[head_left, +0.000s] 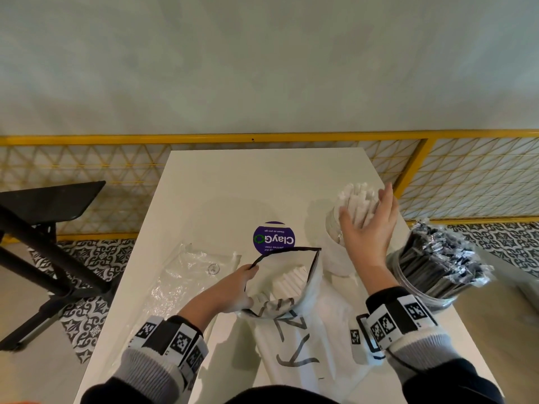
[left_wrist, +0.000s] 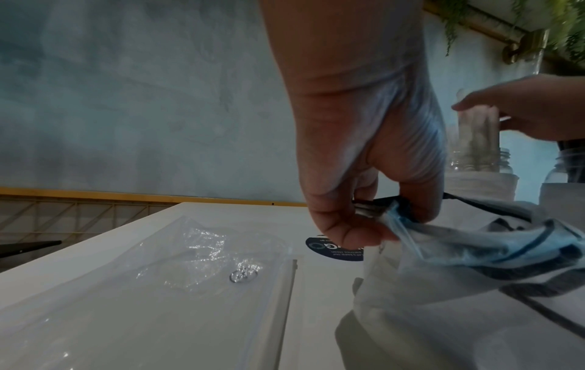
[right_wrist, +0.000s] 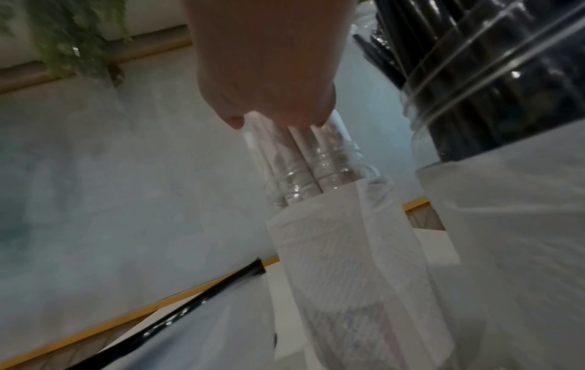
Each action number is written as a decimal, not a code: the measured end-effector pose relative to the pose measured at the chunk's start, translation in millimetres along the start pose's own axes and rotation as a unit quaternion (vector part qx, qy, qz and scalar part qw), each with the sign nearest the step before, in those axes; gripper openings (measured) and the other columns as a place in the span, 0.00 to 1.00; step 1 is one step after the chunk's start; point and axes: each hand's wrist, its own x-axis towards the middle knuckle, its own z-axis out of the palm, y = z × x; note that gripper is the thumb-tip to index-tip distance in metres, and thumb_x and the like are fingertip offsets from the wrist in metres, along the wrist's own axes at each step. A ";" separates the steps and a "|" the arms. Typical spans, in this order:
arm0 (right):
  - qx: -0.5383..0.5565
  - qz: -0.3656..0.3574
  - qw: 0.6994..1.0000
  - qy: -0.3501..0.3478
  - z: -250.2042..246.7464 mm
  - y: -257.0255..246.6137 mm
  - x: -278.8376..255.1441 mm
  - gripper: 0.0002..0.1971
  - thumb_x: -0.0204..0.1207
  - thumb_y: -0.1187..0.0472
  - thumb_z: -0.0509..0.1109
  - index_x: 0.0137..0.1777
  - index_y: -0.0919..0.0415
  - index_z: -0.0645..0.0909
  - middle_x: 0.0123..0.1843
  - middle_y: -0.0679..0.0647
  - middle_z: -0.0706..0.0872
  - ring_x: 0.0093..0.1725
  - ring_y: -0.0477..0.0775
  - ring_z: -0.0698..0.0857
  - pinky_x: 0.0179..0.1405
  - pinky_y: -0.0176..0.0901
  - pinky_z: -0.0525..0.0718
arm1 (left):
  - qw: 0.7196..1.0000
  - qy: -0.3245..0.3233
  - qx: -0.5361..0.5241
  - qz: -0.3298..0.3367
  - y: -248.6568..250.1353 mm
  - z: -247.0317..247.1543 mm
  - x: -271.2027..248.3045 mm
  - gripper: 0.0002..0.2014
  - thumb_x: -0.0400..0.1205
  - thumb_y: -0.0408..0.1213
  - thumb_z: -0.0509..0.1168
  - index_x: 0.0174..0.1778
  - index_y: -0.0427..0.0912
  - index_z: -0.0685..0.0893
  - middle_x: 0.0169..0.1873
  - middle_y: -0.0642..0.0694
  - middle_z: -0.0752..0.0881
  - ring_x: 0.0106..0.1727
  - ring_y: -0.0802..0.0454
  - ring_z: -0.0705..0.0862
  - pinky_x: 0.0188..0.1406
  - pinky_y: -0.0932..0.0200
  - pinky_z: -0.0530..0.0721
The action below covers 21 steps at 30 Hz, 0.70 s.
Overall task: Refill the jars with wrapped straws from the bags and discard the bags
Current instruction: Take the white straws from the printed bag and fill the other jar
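My left hand [head_left: 248, 282] pinches the black-trimmed rim of a white printed bag [head_left: 280, 325] and holds its mouth wide; the left wrist view shows thumb and fingers [left_wrist: 379, 215] curled on that rim. White wrapped straws [head_left: 291, 279] lie inside the bag. Behind it stands a clear jar [head_left: 335, 228] wrapped in white paper and packed with white wrapped straws [head_left: 357, 196]. My right hand [head_left: 364, 201] is spread, palm and fingers resting against their tops. In the right wrist view its fingertips [right_wrist: 278, 120] touch the straws above the jar neck [right_wrist: 316, 170].
A second clear jar [head_left: 423, 290] crammed with black wrapped straws stands at the right table edge, close to my right wrist. An empty clear plastic bag [head_left: 192, 272] lies flat on the left. A purple round sticker [head_left: 274, 239] marks the white table [head_left: 262, 176]. Yellow railing [head_left: 262, 139] runs behind.
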 end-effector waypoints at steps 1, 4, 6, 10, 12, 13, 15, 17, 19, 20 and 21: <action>-0.024 -0.033 0.999 0.006 1.3 -2.3 -3.7 0.46 0.72 0.55 0.76 0.83 0.63 0.52 0.79 0.64 0.62 0.78 0.59 0.65 0.76 0.47 0.65 | 1.000 0.000 -0.001 0.001 0.5 -0.2 -0.1 0.40 0.77 0.30 0.63 0.82 0.42 0.51 0.82 0.54 0.53 0.53 0.52 0.78 0.46 0.65 0.74; -0.051 -0.157 0.985 0.058 6.2 -14.6 -15.7 0.38 0.73 0.55 0.75 0.78 0.69 0.62 0.73 0.68 0.69 0.75 0.61 0.68 0.77 0.47 0.66 | 1.000 0.002 -0.006 0.002 1.8 -1.1 0.1 0.40 0.77 0.29 0.64 0.82 0.43 0.51 0.82 0.54 0.52 0.51 0.52 0.79 0.44 0.66 0.75; -0.016 -0.254 0.966 0.039 14.8 -25.6 -30.4 0.22 0.74 0.60 0.73 0.66 0.69 0.77 0.62 0.62 0.80 0.65 0.54 0.76 0.72 0.36 0.69 | 1.000 0.000 -0.012 0.003 2.8 -2.1 -0.2 0.40 0.76 0.28 0.64 0.82 0.44 0.51 0.82 0.55 0.52 0.54 0.50 0.80 0.46 0.64 0.79; -0.114 -0.111 0.927 -0.340 45.3 -22.6 -68.2 0.12 0.78 0.61 0.67 0.60 0.60 0.84 0.52 0.50 0.86 0.50 0.48 0.84 0.51 0.36 0.81 | 1.000 0.003 -0.016 0.008 4.1 -4.7 0.4 0.40 0.75 0.28 0.63 0.82 0.45 0.52 0.81 0.57 0.52 0.54 0.52 0.79 0.51 0.61 0.81; -0.316 -0.004 0.824 -0.470 58.2 -5.8 -77.7 0.18 0.81 0.56 0.64 0.67 0.62 0.77 0.64 0.56 0.81 0.61 0.55 0.82 0.56 0.41 0.79 | 1.000 0.005 -0.011 0.010 4.7 -5.3 0.7 0.41 0.75 0.28 0.63 0.82 0.45 0.52 0.82 0.56 0.53 0.57 0.51 0.80 0.55 0.58 0.81; -0.381 0.018 0.784 -0.490 61.2 1.0 -79.7 0.20 0.82 0.55 0.63 0.69 0.65 0.75 0.68 0.59 0.78 0.64 0.57 0.80 0.58 0.42 0.78 | 1.000 0.005 -0.010 0.011 4.6 -5.3 0.7 0.41 0.75 0.28 0.63 0.82 0.45 0.52 0.82 0.56 0.53 0.59 0.50 0.80 0.57 0.57 0.81; -0.444 0.035 0.744 -0.498 65.3 7.5 -81.3 0.25 0.82 0.49 0.62 0.71 0.67 0.72 0.70 0.61 0.74 0.67 0.58 0.77 0.61 0.43 0.77 | 1.000 0.008 -0.009 0.014 3.0 -5.7 1.4 0.41 0.75 0.28 0.64 0.82 0.45 0.52 0.82 0.55 0.53 0.59 0.51 0.79 0.57 0.58 0.80; -0.475 0.034 0.730 -0.491 69.9 15.2 -83.6 0.31 0.80 0.43 0.63 0.72 0.68 0.70 0.71 0.61 0.73 0.68 0.57 0.74 0.63 0.43 0.77 | 1.000 0.008 -0.010 0.014 1.1 -5.7 2.6 0.41 0.75 0.29 0.65 0.82 0.45 0.52 0.82 0.54 0.54 0.57 0.53 0.77 0.55 0.62 0.78; -0.497 0.037 0.720 -0.482 74.5 22.0 -84.5 0.32 0.78 0.43 0.66 0.73 0.67 0.69 0.71 0.60 0.72 0.69 0.56 0.74 0.64 0.44 0.77 | 1.000 0.008 -0.006 0.016 0.1 -5.1 3.7 0.40 0.76 0.29 0.65 0.82 0.44 0.52 0.82 0.54 0.54 0.60 0.53 0.77 0.56 0.64 0.74; -0.503 0.042 0.720 -0.476 77.4 25.1 -84.6 0.32 0.77 0.45 0.68 0.73 0.66 0.69 0.71 0.59 0.72 0.69 0.56 0.75 0.63 0.44 0.78 | 1.000 0.009 -0.006 0.018 0.0 -4.9 4.3 0.40 0.76 0.30 0.65 0.82 0.44 0.52 0.82 0.54 0.54 0.63 0.51 0.76 0.56 0.65 0.73; -0.505 0.047 0.724 -0.468 79.9 27.9 -84.4 0.32 0.75 0.47 0.71 0.73 0.64 0.69 0.71 0.58 0.72 0.69 0.55 0.76 0.62 0.43 0.78 | 1.000 0.009 -0.007 0.021 0.1 -5.0 4.8 0.40 0.76 0.29 0.65 0.82 0.44 0.52 0.82 0.54 0.53 0.65 0.51 0.76 0.56 0.66 0.72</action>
